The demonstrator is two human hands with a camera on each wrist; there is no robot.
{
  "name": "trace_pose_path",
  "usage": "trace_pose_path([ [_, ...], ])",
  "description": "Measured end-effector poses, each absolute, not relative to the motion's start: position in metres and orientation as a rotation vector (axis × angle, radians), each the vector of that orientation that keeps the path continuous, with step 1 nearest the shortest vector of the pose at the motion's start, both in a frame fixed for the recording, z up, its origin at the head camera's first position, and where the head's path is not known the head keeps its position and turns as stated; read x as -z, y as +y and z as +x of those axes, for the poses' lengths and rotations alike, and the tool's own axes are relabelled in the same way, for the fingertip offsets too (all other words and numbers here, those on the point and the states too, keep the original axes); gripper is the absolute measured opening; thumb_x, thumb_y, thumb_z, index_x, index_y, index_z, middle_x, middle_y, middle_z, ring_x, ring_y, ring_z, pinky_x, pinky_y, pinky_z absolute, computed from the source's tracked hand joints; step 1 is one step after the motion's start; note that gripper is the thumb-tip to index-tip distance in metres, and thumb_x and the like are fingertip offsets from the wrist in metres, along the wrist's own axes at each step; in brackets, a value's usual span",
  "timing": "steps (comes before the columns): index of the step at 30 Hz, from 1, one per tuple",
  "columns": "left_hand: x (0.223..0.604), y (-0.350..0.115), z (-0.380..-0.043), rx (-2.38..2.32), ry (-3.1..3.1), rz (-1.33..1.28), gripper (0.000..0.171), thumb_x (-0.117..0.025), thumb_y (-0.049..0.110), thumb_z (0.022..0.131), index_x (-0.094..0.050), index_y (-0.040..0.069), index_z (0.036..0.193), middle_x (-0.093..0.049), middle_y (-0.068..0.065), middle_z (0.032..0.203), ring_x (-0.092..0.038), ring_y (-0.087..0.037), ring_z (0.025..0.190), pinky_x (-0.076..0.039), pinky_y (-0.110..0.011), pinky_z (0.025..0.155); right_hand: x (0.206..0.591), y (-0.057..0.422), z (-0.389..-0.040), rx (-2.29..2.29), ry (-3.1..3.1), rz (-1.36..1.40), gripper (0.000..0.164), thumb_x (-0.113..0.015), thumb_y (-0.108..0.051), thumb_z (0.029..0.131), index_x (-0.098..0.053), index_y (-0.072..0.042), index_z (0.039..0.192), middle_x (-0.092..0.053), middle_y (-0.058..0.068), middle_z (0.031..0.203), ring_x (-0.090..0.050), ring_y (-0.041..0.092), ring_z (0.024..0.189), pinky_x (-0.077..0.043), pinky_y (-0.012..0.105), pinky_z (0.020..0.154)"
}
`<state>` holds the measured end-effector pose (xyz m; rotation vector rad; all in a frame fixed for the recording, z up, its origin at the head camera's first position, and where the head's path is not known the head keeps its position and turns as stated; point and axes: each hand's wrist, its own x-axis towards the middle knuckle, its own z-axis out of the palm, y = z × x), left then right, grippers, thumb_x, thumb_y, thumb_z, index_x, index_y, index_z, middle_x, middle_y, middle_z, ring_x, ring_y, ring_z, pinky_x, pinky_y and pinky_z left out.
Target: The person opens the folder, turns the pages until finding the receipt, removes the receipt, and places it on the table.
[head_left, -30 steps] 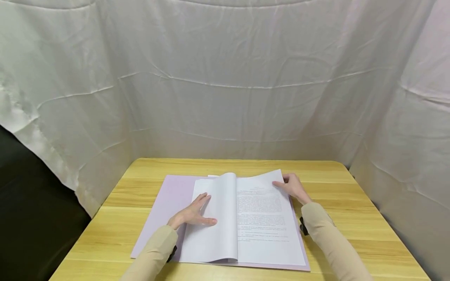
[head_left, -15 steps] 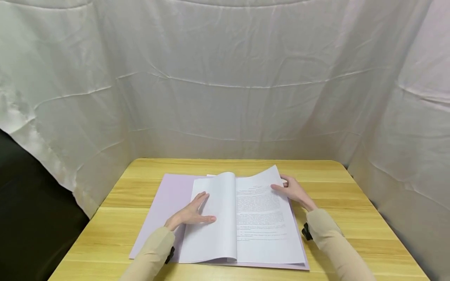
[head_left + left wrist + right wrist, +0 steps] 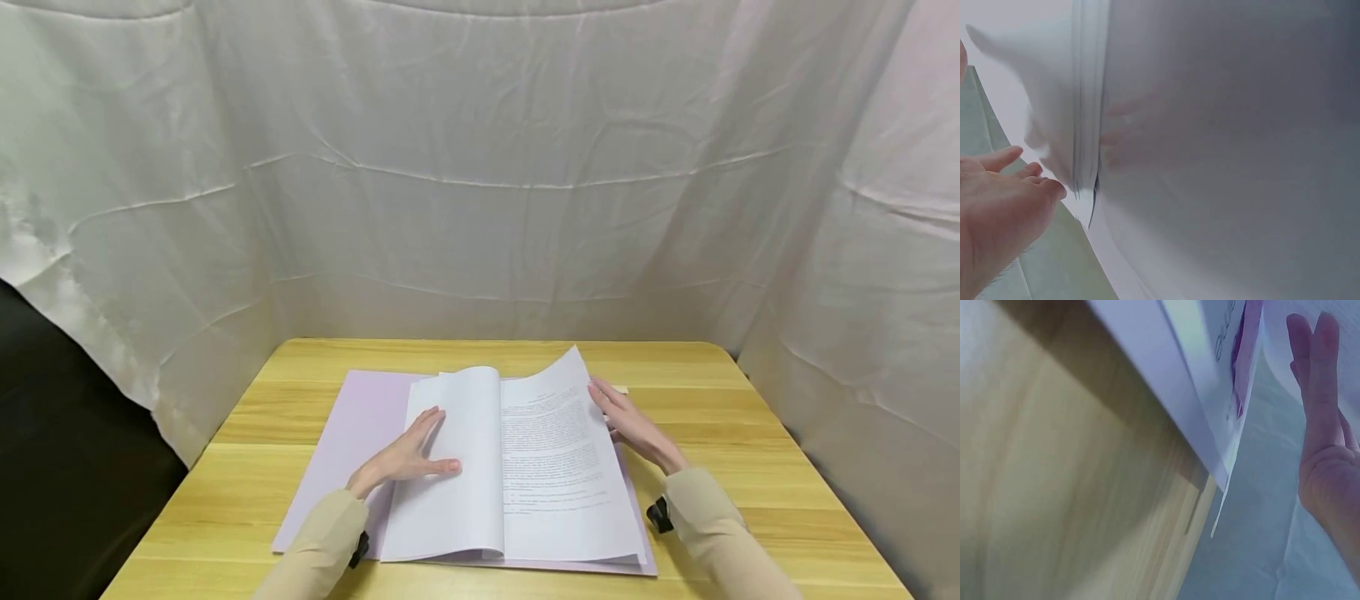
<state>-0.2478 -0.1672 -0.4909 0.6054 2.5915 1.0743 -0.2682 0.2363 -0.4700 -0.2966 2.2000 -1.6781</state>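
A lilac folder lies open beneath a set of white paper sheets. The turned pages curve over to the left, blank side up. My left hand rests on them with fingers and thumb spread. On the right is a printed sheet, its far right corner raised and bent up. My right hand touches this sheet's right edge, fingers extended. The right wrist view shows the same hand against the lifted paper, and handwriting on a sheet below, beside a purple patch.
The folder lies on a wood-grain table. Pale grey cloth hangs behind and at both sides. A dark area shows at the left. A small pale strip sticks out beyond my right hand.
The printed sheet's far right corner has risen and bent further left. My right hand has shifted slightly down along its edge, and its fingers have straightened. The left hand stays on the pages.
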Motion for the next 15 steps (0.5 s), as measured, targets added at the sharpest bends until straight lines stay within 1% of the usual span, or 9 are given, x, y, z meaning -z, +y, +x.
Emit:
trace_pose_path([
  [3,0.490,-0.167,-0.247,-1.100,2.588,0.609,0.109,-0.079,0.053,0.082,-0.022,0.000,0.159,-0.014,-0.026,0.167,-0.016,-0.049,0.153,-0.021,-0.070,0.120,0.470,0.234,-0.266,1.700,2.149,-0.344,0.066,-0.019,-0.055,0.108,-0.004,-0.024,0.164,-0.059,0.031,0.129,-0.073,0.027,0.091,-0.061,0.040,0.074],
  [7,0.489,-0.166,-0.246,-1.145,2.572,0.608,0.109,-0.079,0.053,0.082,-0.022,0.000,0.159,-0.015,-0.026,0.167,-0.017,-0.049,0.153,-0.020,-0.070,0.121,0.467,0.230,-0.262,1.696,2.112,-0.415,0.067,-0.010,-0.056,0.107,0.000,-0.022,0.164,-0.060,0.035,0.129,-0.074,0.022,0.086,-0.060,0.032,0.069],
  [11,0.487,-0.163,-0.243,-1.193,2.544,0.577,0.110,-0.079,0.053,0.082,-0.020,0.003,0.160,-0.015,-0.024,0.167,-0.017,-0.047,0.154,-0.019,-0.069,0.121,0.463,0.225,-0.256,1.699,2.044,-0.470,0.070,-0.002,-0.059,0.104,0.006,-0.023,0.163,-0.048,0.041,0.142,-0.074,0.020,0.086,-0.058,0.027,0.066],
  [15,0.485,-0.160,-0.241,-1.224,2.529,0.537,0.109,-0.078,0.053,0.082,-0.019,0.006,0.161,-0.015,-0.022,0.168,-0.016,-0.046,0.155,-0.019,-0.069,0.122,0.460,0.221,-0.253,1.704,1.991,-0.505,0.069,0.002,-0.060,0.103,0.006,-0.026,0.163,-0.039,0.041,0.149,-0.074,0.019,0.084,-0.057,0.025,0.066],
])
